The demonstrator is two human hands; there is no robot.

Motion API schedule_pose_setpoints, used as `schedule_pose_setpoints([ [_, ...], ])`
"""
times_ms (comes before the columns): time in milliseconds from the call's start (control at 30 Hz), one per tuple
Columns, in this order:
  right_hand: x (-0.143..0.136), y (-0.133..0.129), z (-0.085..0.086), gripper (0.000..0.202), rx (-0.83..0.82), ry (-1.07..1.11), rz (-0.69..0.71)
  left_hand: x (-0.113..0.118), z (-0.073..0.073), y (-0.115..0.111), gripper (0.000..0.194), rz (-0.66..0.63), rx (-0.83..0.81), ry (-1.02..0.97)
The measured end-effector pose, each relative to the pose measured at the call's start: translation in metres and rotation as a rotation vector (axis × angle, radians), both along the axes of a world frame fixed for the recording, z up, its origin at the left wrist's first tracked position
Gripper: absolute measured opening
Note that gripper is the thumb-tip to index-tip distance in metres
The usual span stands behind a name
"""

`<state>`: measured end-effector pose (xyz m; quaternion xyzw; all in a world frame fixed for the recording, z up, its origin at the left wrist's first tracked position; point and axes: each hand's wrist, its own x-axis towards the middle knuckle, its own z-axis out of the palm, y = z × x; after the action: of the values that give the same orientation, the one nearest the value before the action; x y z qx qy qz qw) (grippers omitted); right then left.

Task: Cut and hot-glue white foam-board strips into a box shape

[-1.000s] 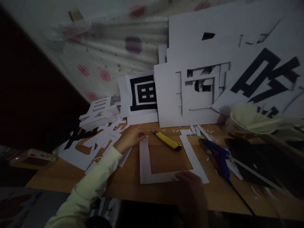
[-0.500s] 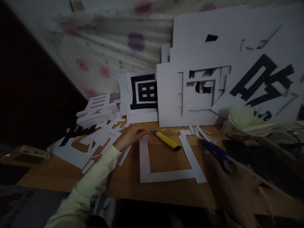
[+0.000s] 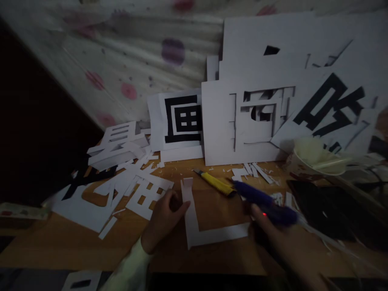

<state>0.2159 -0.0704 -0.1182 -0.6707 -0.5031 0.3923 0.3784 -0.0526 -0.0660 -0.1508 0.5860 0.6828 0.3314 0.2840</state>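
My left hand (image 3: 165,218) is closed on the left bar of a white foam-board or card frame piece (image 3: 224,234), with the thumb against its edge. A small flap stands folded at that bar's top, and the frame's right side is mostly hidden. In my right hand (image 3: 273,236) is a blue hot glue gun (image 3: 257,198), its small red light on. The gun's nozzle points left, over the frame's right side. Just beyond the frame lies a yellow utility knife (image 3: 216,184), close to the nozzle.
Cut-out sheets and scraps (image 3: 91,210) cover the table's left. White boards (image 3: 218,121) lean at the back beside a sheet with a black printed character (image 3: 183,117). At right are a paper bowl (image 3: 303,165) with pale contents and dark flat objects (image 3: 333,210).
My left hand has moved down from the flap at the top to the bar's side. My right hand has brought the glue gun left and over the frame. The frame has shifted slightly.
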Motion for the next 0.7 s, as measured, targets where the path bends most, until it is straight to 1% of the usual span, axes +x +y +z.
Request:
schedule_pose_setpoints([
  [33, -0.019, 0.001, -0.002, 0.052, -0.097, 0.108, 0.098, 0.003, 0.0, -0.002, 0.031, -0.036, -0.039, 0.021],
  [67, -0.037, 0.003, -0.005, 0.052, -0.125, 0.178, 0.138, 0.006, 0.0, -0.003, 0.031, -0.069, -0.065, 0.034],
  [133, -0.068, 0.008, -0.01, 0.05, -0.103, 0.229, 0.192, 0.009, -0.001, -0.003, 0.03, -0.109, -0.086, 0.053],
  [167, -0.079, 0.011, -0.012, 0.049, -0.093, 0.23, 0.187, 0.01, -0.001, -0.003, 0.028, -0.114, -0.077, 0.059],
  [233, -0.092, 0.014, -0.014, 0.047, -0.08, 0.233, 0.146, 0.012, -0.001, -0.003, 0.024, -0.114, -0.03, 0.078],
  [367, -0.092, 0.012, -0.015, 0.046, -0.02, 0.328, 0.064, 0.016, 0.004, -0.007, 0.02, -0.067, 0.051, 0.164],
  [433, -0.089, 0.007, -0.014, 0.044, 0.02, 0.366, 0.043, 0.021, 0.01, -0.01, 0.02, -0.021, 0.065, 0.209],
  [500, -0.085, 0.003, -0.013, 0.043, 0.061, 0.386, 0.016, 0.026, 0.017, -0.013, 0.019, -0.007, 0.086, 0.225],
  [567, -0.083, -0.001, -0.01, 0.043, 0.086, 0.393, 0.011, 0.031, 0.025, -0.017, 0.017, -0.014, 0.122, 0.232],
  [700, -0.081, -0.008, -0.004, 0.04, 0.146, 0.379, 0.063, 0.039, 0.037, -0.027, 0.018, -0.016, 0.17, 0.25],
])
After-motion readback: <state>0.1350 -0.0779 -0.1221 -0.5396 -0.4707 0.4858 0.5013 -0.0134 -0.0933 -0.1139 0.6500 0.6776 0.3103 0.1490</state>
